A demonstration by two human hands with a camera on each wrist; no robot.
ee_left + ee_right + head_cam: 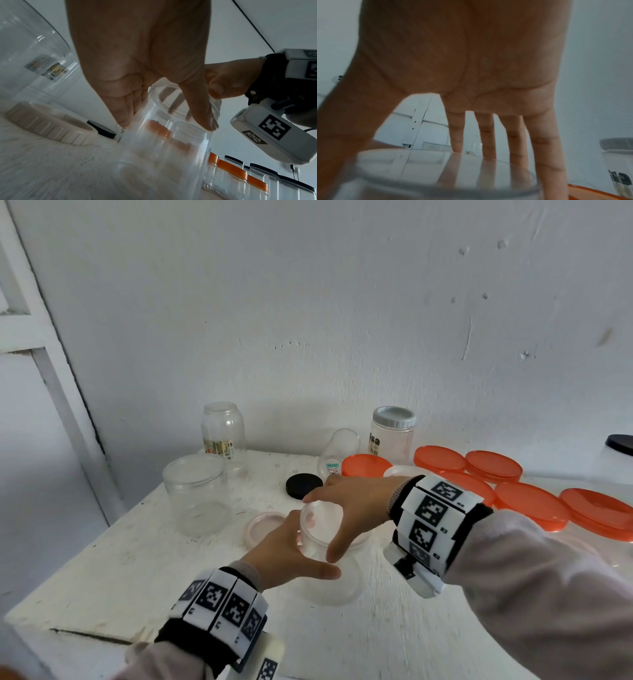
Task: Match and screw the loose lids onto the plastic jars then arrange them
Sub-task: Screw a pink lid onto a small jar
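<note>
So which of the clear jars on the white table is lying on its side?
The small barcode-labelled jar behind the black lid; the other jars stand upright.

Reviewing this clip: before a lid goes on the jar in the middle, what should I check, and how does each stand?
1. Clear jar upright on the table: ok.
2. Left hand grips the jar's body: ok.
3. Jar mouth has no lid on it: ok.
4. Right hand free to fetch a lid: not ok, it holds the jar's rim.
5. A loose lid nearby: ok, the pale lid lies beside the jar.
6. Pale lid fits this jar: cannot tell.
</note>
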